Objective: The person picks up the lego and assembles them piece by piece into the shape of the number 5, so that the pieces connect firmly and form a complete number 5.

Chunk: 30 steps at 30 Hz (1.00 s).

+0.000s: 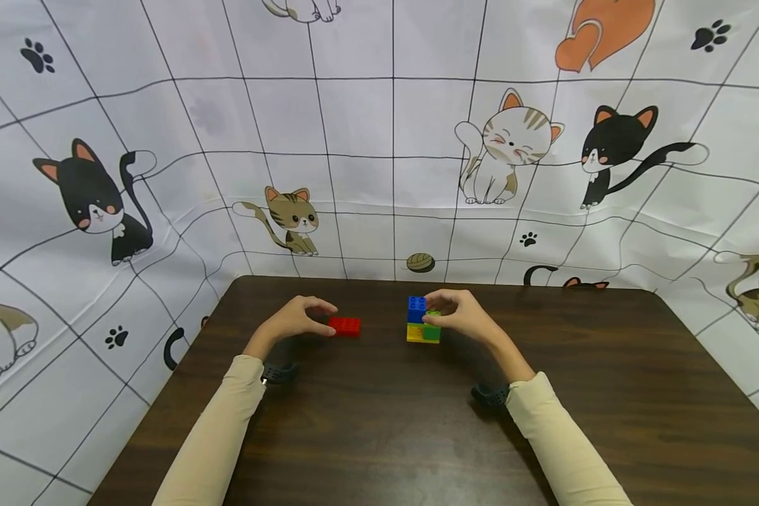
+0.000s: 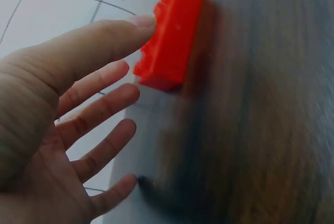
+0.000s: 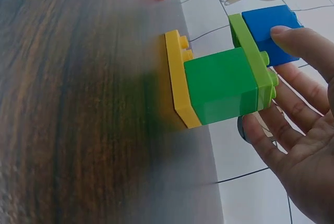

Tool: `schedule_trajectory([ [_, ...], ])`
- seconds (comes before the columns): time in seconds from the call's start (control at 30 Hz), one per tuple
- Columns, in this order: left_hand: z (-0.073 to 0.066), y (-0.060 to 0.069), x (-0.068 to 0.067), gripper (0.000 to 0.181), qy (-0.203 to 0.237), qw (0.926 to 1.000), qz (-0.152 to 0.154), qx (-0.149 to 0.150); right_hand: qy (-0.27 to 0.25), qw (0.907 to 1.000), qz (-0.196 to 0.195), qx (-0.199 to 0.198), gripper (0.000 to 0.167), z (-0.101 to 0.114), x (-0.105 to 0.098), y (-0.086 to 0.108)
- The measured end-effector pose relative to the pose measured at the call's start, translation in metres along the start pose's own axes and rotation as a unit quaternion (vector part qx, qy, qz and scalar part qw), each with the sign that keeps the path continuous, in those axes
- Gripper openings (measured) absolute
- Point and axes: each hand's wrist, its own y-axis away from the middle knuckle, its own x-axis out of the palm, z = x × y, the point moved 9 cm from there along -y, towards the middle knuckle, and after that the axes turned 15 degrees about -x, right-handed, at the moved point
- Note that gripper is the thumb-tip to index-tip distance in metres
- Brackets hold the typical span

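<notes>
Both forearms reach forward over the bench [image 1: 379,429] in cream sleeves [image 1: 211,436], slanting inward toward each other. The left hand [image 1: 293,320] is held wide, thumb forward and fingers spread, right beside the red brick [image 1: 348,327] lying on the bench; whether the thumb touches it I can't tell. The right hand [image 1: 466,318] pinches the blue brick [image 3: 263,23], thumb against its face, atop a lime plate [image 3: 249,49], green brick [image 3: 222,85] and yellow base [image 3: 180,80].
</notes>
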Motion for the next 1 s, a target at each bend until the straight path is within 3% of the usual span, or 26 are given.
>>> schedule_trajectory([
  [0.6, 0.009, -0.004, 0.002, 0.048, -0.014, 0.9998, 0.001, -0.011, -0.020, 0.9997, 0.010, 0.014, 0.036, -0.014, 0.005, 0.003],
  [1.0, 0.011, -0.009, 0.004, 0.038, -0.013, 0.9996, -0.018, -0.018, -0.019, 0.9996, 0.015, 0.014, 0.037, -0.014, 0.006, 0.003],
])
